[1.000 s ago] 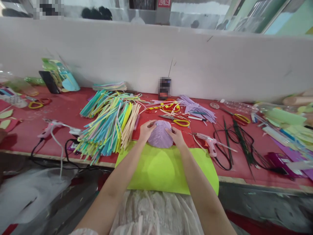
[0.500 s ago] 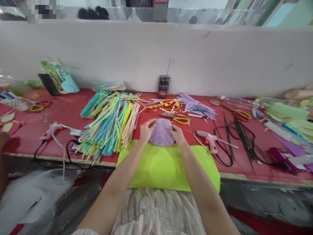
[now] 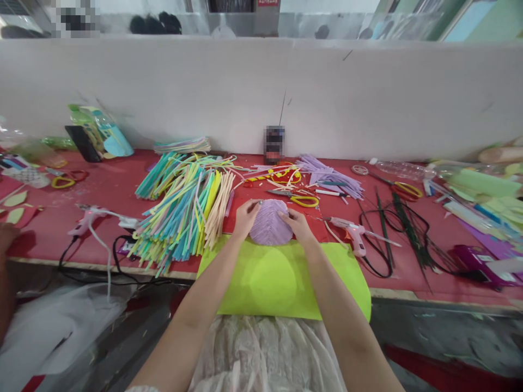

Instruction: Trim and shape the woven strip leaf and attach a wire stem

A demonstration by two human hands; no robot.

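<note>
Between my two hands is a lilac leaf-shaped piece (image 3: 271, 223) with slanting ridges that meet along a middle line. My left hand (image 3: 245, 216) grips its left edge, fingers closed. At the right edge my right hand (image 3: 297, 222) pinches it between thumb and fingers. A bright yellow-green sheet (image 3: 269, 283) lies below it, over the table's front edge and my lap. Yellow-handled scissors (image 3: 304, 200) rest just behind the piece. To the right of my right hand lies a pink glue gun (image 3: 354, 235).
Left of my hands spreads a big heap of coloured fuzzy stems (image 3: 175, 212). Lilac stems (image 3: 327, 174) lie behind on the right. A phone (image 3: 273, 144) stands against the white partition. Another glue gun (image 3: 87, 220) and another person's hand (image 3: 8, 237) are at the left, and dark cables (image 3: 425, 223) at the right.
The lilac piece is tipped slightly, so its ridged face shows a bit more fully. Both hands keep their hold on its edges. The camera view has shifted slightly.
</note>
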